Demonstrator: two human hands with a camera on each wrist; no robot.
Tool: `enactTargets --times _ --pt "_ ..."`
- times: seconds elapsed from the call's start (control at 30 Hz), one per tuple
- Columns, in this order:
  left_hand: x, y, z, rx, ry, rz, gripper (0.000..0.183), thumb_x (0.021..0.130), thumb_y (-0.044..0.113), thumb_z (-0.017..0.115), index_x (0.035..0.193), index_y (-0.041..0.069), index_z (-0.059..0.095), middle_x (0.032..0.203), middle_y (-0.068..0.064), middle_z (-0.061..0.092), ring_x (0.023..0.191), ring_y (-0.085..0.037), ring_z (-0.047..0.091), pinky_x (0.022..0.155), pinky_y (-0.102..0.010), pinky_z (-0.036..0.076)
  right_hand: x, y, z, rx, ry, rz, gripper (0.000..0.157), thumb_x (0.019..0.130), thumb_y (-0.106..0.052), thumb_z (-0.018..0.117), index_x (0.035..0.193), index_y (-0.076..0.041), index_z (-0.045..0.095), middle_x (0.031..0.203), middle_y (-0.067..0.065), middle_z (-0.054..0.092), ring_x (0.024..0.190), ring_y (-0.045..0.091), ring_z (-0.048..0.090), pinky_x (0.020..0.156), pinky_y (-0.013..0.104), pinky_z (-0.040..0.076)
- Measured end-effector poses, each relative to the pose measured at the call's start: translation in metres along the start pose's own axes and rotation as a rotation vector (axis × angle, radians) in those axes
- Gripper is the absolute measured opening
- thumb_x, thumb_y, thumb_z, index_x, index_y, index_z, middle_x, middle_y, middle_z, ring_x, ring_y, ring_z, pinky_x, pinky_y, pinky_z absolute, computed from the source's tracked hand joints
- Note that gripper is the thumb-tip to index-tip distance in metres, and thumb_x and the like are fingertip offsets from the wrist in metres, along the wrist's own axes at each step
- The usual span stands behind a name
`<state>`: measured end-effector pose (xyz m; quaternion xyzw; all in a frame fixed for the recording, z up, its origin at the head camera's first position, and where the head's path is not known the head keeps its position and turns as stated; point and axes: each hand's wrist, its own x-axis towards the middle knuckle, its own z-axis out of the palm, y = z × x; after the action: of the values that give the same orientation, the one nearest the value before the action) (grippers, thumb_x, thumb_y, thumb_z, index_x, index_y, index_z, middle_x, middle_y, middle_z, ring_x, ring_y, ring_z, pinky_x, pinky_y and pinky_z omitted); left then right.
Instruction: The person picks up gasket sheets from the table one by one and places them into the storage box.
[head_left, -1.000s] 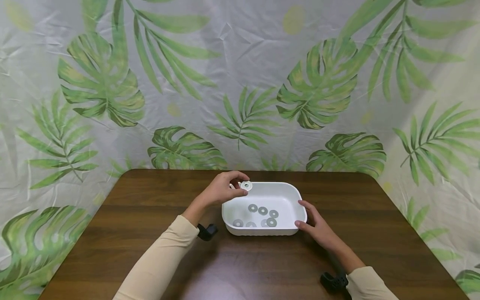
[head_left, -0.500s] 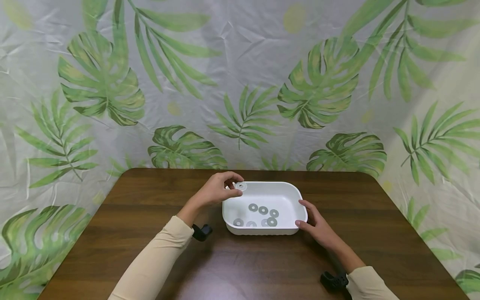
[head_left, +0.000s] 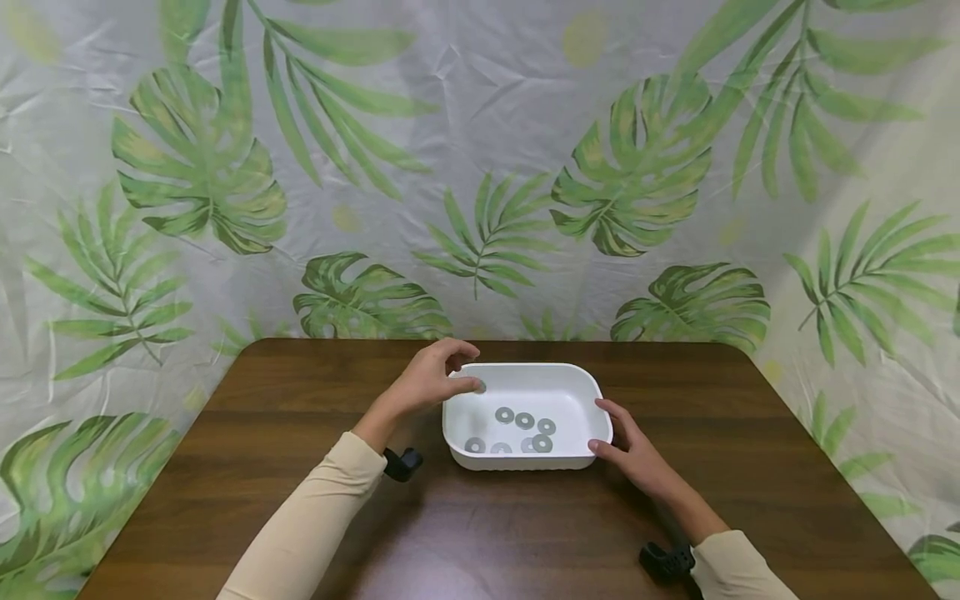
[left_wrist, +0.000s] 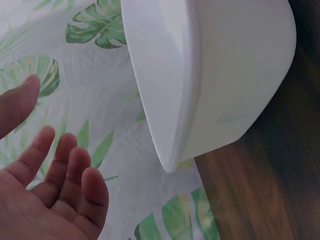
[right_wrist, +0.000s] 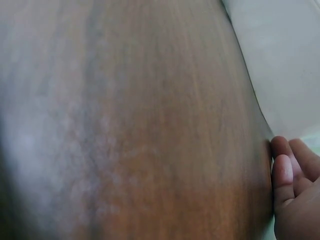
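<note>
A white oblong plastic tub (head_left: 525, 463) stands on the table, with several grey flat washers (head_left: 524, 421) lying on its floor. My left hand (head_left: 423, 379) is over the tub's left end, thumb and fingers parted. A small greyish shape shows right at its thumb tip in the head view. In the left wrist view, the fingers (left_wrist: 65, 170) are loosely bent beside the tub wall (left_wrist: 240, 75), with nothing between them and the thumb. My right hand (head_left: 645, 462) holds the tub's right end, thumb and forefinger at the rim. Its curled fingers (right_wrist: 283, 172) show in the right wrist view.
The dark brown wooden table (head_left: 525, 533) reaches back to a pale hanging cloth (head_left: 480, 150) with green leaf prints. Each wrist wears a black band (head_left: 403, 464) with a camera mount.
One second ago my left thumb and fingers pinched a washer above the tub. The hand moved slightly left, and its fingers have parted and let the washer go. The right hand stays put.
</note>
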<state>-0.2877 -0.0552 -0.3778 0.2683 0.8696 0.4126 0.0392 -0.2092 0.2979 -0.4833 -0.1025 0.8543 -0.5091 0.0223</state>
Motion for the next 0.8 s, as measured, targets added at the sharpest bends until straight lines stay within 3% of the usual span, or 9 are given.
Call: enactTargets --times 0.1,0.2,0.53,0.8 --pt "-0.003 -0.001 -0.003 -0.004 0.037 -0.013 0.046 0.089 0.023 0.074 0.131 0.011 0.06 0.132 -0.01 0.061 0.116 -0.029 0.058 0.098 -0.044 0.048 0.0 -0.001 0.0 0.011 -0.006 -0.004 0.068 0.097 -0.017 0.061 0.153 -0.011 0.024 0.156 0.03 0.027 0.134 0.051 0.043 0.094 0.021 0.048" --pt "-0.008 -0.002 -0.009 -0.014 0.056 -0.018 0.043 0.091 0.024 0.072 0.131 0.012 0.061 0.131 -0.009 0.063 0.113 -0.027 0.058 0.096 -0.045 0.049 0.0 -0.002 -0.001 0.027 -0.007 -0.007 0.069 0.097 -0.016 0.061 0.153 -0.01 0.023 0.155 0.031 0.027 0.133 0.052 0.043 0.089 0.013 0.045" --pt "-0.05 -0.007 -0.035 -0.056 0.106 0.009 0.031 0.093 0.025 0.069 0.122 0.015 0.065 0.119 -0.007 0.067 0.103 -0.021 0.061 0.084 -0.036 0.05 0.0 -0.002 -0.002 0.034 0.001 -0.025 0.068 0.096 -0.013 0.061 0.153 -0.008 0.024 0.153 0.032 0.029 0.129 0.05 0.046 0.087 0.014 0.046" --pt "-0.094 -0.02 -0.021 -0.105 0.101 -0.006 0.024 0.095 0.021 0.067 0.118 0.013 0.066 0.112 -0.006 0.07 0.096 -0.013 0.064 0.079 -0.029 0.054 -0.001 -0.005 -0.001 0.043 -0.004 -0.019 0.068 0.097 -0.013 0.061 0.153 -0.007 0.024 0.154 0.033 0.027 0.133 0.053 0.043 0.087 0.013 0.046"
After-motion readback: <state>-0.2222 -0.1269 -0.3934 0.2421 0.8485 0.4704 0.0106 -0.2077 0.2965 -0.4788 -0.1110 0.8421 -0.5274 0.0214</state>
